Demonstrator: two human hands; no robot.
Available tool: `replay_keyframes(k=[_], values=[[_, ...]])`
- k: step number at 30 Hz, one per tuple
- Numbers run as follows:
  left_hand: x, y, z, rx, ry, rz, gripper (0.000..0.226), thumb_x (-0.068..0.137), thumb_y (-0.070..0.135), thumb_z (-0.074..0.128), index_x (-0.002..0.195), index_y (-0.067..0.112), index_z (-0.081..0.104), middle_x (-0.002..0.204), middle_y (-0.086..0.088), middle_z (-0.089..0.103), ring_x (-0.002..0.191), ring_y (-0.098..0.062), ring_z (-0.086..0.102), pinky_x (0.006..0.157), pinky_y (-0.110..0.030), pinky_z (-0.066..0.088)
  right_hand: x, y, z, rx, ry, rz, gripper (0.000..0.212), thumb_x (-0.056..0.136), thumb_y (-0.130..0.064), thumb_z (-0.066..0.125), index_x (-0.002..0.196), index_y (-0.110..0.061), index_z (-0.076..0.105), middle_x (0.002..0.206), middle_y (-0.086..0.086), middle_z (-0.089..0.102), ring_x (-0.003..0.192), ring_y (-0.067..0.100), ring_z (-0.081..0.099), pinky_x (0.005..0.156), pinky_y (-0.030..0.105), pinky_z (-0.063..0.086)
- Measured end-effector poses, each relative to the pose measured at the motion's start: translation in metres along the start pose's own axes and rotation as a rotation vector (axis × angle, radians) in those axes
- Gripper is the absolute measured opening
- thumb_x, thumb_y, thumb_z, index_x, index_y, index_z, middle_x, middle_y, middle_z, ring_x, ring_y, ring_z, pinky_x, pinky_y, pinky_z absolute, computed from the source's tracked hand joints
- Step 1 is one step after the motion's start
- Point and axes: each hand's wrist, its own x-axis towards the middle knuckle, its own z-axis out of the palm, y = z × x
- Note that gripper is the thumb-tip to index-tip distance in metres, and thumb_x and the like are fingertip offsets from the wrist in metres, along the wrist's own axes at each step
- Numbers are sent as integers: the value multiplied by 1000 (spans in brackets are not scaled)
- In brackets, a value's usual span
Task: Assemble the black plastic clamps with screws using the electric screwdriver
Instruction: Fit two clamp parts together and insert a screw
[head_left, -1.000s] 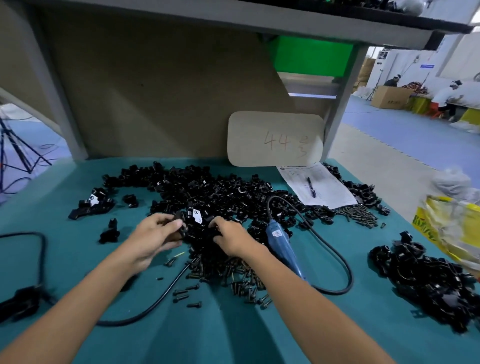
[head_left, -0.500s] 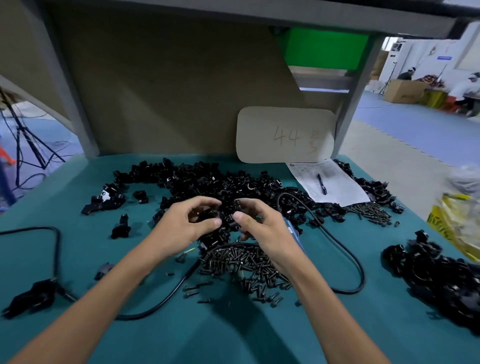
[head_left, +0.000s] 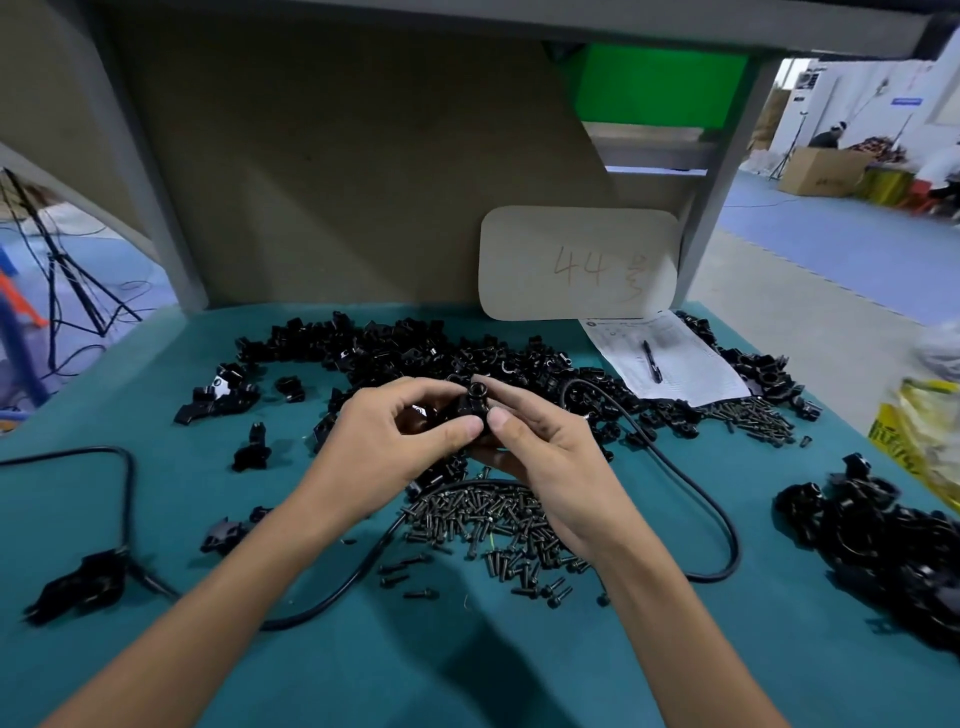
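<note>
Both hands meet above the middle of the teal table. My left hand and my right hand together pinch a black plastic clamp between thumbs and fingertips, lifted off the table. Below them lies a heap of small black screws. Behind the hands spreads a large pile of loose black clamp parts. The electric screwdriver is hidden behind my right hand; only its black cord shows, looping to the right.
Another pile of black clamps sits at the right edge, with more screws near a paper sheet and pen. A cardboard sign leans at the back. A black cable and plug lie at the left.
Both hands rose from the clamp pile and came together, now holding one clamp between them above the screws. The view shifted slightly left.
</note>
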Motion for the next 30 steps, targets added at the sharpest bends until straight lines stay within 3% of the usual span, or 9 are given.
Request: replay_keyframes(k=[4, 7, 14, 23, 25, 27, 29, 30], values=[[-1, 9, 1, -12, 48, 42, 34, 76, 44, 82, 108, 34, 76, 99, 11, 71, 91, -9, 70, 72, -21, 56, -1, -5, 2, 86, -16, -4, 38, 91, -21, 63, 129, -20, 69, 119, 9, 75, 110, 22, 71, 93, 34, 58], [-1, 12, 2, -33, 65, 48, 39, 72, 42, 82, 109, 29, 78, 92, 5, 68, 85, -8, 67, 72, -20, 53, -2, -7, 2, 105, -22, 2, 37, 92, -20, 64, 129, -19, 69, 114, 3, 75, 107, 19, 71, 93, 35, 58], [1, 16, 4, -65, 88, 71, 33, 71, 40, 83, 102, 31, 79, 77, 16, 58, 68, 3, 54, 63, -9, 42, -5, -9, 2, 161, -13, -3, 29, 86, -19, 69, 115, -12, 66, 93, -3, 74, 88, 12, 72, 87, 32, 61], [1, 7, 8, -131, 80, -9, 37, 68, 40, 86, 104, 30, 80, 80, 11, 58, 75, -5, 58, 70, -24, 51, -3, -4, -2, 176, -36, 34, 19, 92, -21, 68, 110, -21, 73, 100, 0, 76, 92, 15, 73, 86, 32, 60], [2, 4, 9, -121, 119, -32, 37, 68, 41, 86, 102, 30, 80, 79, 12, 58, 74, -3, 58, 70, -21, 50, 0, 7, -7, -20, 23, 75, 23, 100, -27, 61, 122, -26, 69, 107, -5, 74, 95, 14, 71, 86, 34, 61], [4, 2, 6, -103, 153, -50, 36, 67, 42, 85, 101, 30, 80, 76, 15, 56, 69, 0, 55, 66, -15, 45, 1, 26, -17, -638, 45, 111, 31, 103, -37, 56, 134, -33, 60, 121, -9, 66, 101, 12, 66, 91, 41, 60], [3, -2, 3, -82, 146, -52, 35, 67, 44, 85, 100, 32, 80, 74, 16, 55, 67, 0, 53, 65, -15, 44, -4, 56, -27, -1257, -117, 191, 41, 104, -44, 54, 143, -33, 52, 134, -2, 52, 117, 20, 54, 102, 45, 50], [3, -4, 1, -74, 136, -53, 34, 68, 45, 85, 100, 33, 80, 74, 15, 55, 68, -1, 53, 65, -16, 45, -7, 70, -30, -1417, -181, 239, 45, 104, -45, 52, 147, -31, 48, 138, 2, 47, 123, 25, 46, 107, 44, 44]])
